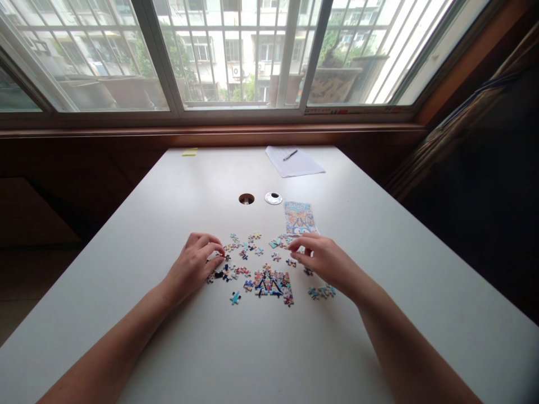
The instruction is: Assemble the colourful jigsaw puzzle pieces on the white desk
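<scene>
Several small colourful jigsaw pieces (246,249) lie scattered on the white table (177,191). A joined patch of the puzzle (272,283) sits between my hands. My left hand (197,264) rests at the left of the pieces, fingers curled and pinched together at a piece near its fingertips. My right hand (322,259) hovers at the right, fingers bent and close together over loose pieces; what they grip is too small to name. A small cluster of bluish pieces (322,291) lies by my right wrist. A printed picture card (298,217) lies just beyond my right hand.
Farther back are a round cable hole (246,198), its white cap (273,198), a sheet of paper (295,161) with a pen (290,155) and a yellow sticky note (190,151). A barred window runs along the far wall. Dark furniture stands at the right.
</scene>
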### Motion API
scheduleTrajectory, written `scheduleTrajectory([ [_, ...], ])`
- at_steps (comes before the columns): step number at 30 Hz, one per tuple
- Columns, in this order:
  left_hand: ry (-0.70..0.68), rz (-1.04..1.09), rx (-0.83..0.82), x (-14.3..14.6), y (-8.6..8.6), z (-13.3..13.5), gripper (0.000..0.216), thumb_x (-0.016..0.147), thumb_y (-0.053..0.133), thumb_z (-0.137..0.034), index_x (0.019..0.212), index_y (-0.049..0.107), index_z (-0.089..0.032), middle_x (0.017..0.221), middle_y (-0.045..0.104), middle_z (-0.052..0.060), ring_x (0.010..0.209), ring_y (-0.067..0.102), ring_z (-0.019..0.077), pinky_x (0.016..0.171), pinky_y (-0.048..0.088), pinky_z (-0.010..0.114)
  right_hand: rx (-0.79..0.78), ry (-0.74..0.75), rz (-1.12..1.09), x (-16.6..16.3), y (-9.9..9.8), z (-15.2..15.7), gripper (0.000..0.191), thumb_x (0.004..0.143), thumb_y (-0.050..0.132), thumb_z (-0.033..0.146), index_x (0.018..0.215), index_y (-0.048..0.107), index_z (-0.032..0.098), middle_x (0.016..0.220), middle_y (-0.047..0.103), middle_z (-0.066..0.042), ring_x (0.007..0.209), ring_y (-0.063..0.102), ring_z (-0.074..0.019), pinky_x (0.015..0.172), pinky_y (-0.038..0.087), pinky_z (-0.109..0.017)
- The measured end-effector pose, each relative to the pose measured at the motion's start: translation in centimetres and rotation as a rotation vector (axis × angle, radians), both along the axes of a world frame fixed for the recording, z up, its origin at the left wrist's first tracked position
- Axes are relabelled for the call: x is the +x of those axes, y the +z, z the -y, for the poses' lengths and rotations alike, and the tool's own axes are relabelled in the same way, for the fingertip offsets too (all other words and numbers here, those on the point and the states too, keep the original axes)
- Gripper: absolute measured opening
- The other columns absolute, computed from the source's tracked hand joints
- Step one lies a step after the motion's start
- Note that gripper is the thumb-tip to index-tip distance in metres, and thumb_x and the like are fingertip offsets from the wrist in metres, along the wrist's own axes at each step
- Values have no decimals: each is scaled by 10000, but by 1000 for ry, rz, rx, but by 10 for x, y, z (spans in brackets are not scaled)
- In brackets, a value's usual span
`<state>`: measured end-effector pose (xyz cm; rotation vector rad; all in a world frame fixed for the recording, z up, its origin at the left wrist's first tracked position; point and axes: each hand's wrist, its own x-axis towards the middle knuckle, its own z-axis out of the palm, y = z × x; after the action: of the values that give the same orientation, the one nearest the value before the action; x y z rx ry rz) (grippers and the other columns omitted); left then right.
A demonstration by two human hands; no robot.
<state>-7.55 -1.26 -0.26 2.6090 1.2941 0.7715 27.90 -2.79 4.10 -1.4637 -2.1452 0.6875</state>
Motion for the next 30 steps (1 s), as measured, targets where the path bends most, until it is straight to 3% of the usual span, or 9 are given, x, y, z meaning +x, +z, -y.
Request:
scheduleTrajectory([
  [13,-46,37,2,2,4,1,62,971,622,-259,928,658,-232,880,710,28,931,546,225,820,480,354,-32,69,-46,-9,5,3,128,908,625,267,939,748,248,976,740,-31,750,641,-161,725,530,-316],
  [20,-78,155,-29,10,12,10,53,972,619,-239,962,670,-230,886,691,39,930,564,217,804,511,341,89,134,-87,-22,5,8,133,963,610,271,943,740,247,896,719,-19,735,613,-143,708,496,-292],
  [25,-119,257,-161,36,28,32,47,960,630,-250,948,661,-215,877,685,39,898,601,197,793,523,327,217,287,-158,-42,-4,20,148,992,585,280,1057,709,230,949,704,-46,728,616,-127,678,503,-268],
  [30,-13,423,-500,53,39,46,133,921,680,-315,995,652,-208,947,698,29,880,658,168,805,543,303,410,400,-187,-55,-14,23,119,986,609,257,1059,698,225,903,708,-38,755,628,-136,673,504,-271],
])
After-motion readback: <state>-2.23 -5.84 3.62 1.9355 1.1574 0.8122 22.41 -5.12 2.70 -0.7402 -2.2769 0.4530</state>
